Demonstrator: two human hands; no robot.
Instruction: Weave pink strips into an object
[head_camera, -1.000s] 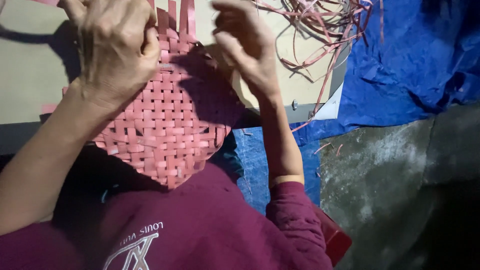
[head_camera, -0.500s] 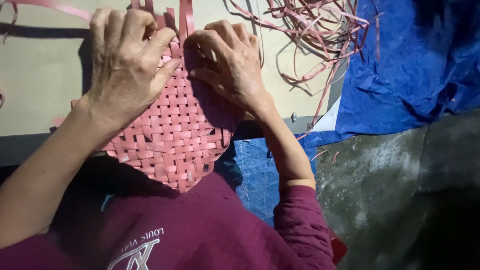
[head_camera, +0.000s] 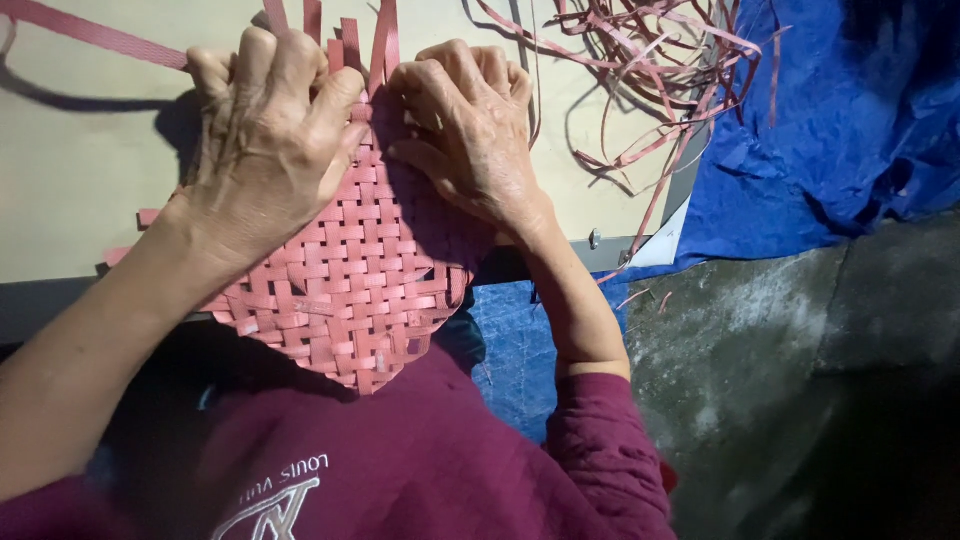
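woven mat: pink-red flat strips in a tight checker weave, loose ends sticking up at the top, lying on the pale board with its lower edge hanging over toward the lap | left hand: palm down, fingers curled, gripping the upper strips | right hand: knuckles bent, pinching strips just beside it

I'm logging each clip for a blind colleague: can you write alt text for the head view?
Two bare hands, left hand and right hand, press on a red woven strip mat lying on a pale board, fingers curled at its unwoven upper edge. Loose red strips lie tangled to the right beside a blue tarp.
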